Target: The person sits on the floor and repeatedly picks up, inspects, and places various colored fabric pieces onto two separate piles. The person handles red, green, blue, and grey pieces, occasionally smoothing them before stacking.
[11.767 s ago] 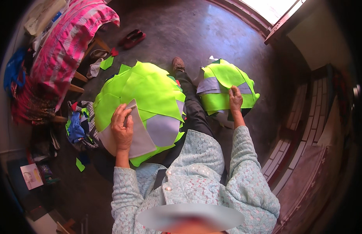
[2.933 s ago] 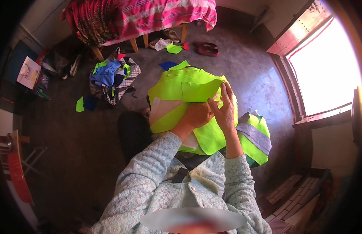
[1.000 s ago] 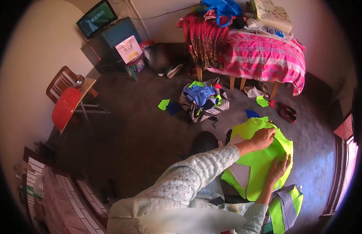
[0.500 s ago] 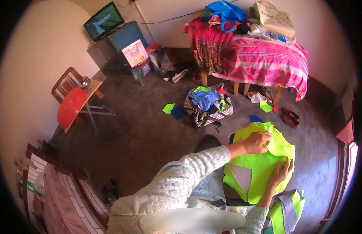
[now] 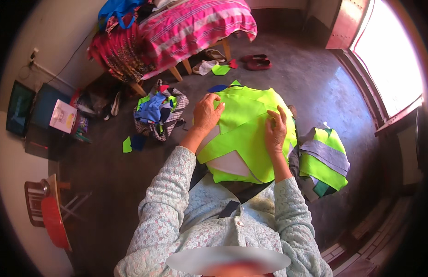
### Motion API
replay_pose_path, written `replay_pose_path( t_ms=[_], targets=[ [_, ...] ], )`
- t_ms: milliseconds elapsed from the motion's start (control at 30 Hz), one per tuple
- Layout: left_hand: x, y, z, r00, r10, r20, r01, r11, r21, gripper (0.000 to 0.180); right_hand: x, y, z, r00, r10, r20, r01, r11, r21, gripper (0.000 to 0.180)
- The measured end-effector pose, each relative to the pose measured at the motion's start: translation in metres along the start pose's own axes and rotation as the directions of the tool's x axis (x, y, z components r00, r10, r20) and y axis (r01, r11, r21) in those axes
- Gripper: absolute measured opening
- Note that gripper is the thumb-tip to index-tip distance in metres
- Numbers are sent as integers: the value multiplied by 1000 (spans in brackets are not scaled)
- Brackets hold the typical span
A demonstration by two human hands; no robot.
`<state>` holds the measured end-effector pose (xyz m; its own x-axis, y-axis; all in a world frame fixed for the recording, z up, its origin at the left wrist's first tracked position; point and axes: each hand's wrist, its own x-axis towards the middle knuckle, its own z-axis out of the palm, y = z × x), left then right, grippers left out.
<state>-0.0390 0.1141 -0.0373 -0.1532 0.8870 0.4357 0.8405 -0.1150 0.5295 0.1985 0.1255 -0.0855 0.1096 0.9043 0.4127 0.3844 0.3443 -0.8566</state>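
Neon yellow-green fabric pieces (image 5: pixel 244 134) lie layered in front of me over my lap, with a pale patch (image 5: pixel 228 164) showing at the near edge. My left hand (image 5: pixel 207 113) rests at the upper left edge of the fabric, its thumb apart from bent fingers. On the right half of the cloth, my right hand (image 5: pixel 276 131) lies with fingers spread and slightly curled. Neither hand visibly grips anything. What supports the cloth underneath is mostly hidden.
A neon and grey fabric bundle (image 5: pixel 324 159) lies to the right. Ahead left, a checked bag (image 5: pixel 170 122) holds scraps. Beyond are a pink-covered table (image 5: pixel 195 34), red shoes (image 5: pixel 258 62) and loose scraps (image 5: pixel 221 70). A red basin (image 5: pixel 55 224) stands far left, a bright doorway (image 5: pixel 389 60) at right.
My view has swung to the right. The left hand, which pinched a fold of the cloth, now rests at its left edge. That lifted fold lies flatter, and my right hand's fingers are more curled.
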Motion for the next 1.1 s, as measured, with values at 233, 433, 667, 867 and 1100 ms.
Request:
replay_pose_path(
  t_ms=[233, 433, 667, 867, 1100],
  targets=[
    [5, 1, 40, 981, -4, 192, -9, 998, 69, 43, -2, -1, 0, 1000, -4, 1, 4, 1000, -6, 25],
    [20, -16, 56, 974, 61, 220, -85, 991, 100, 50, -1, 2, 1, 1000, 3, 15, -3, 1000, 3, 24],
    [39, -25, 70, 969, 36, 246, -37, 999, 0, 33, -2, 3, 3, 1000, -5, 14, 4, 1000, 23, 23],
    [49, -23, 71, 950, -15, 311, 29, 999, -41, 24, -1, 1, 2, 999, -32, -3, 32, 999, 19, 22],
    [44, -13, 61, 982, 172, -73, -165, 982, 93, 35, -1, -1, 4, 1000, -10, 3, 10, 999, 39, 19]
  ],
)
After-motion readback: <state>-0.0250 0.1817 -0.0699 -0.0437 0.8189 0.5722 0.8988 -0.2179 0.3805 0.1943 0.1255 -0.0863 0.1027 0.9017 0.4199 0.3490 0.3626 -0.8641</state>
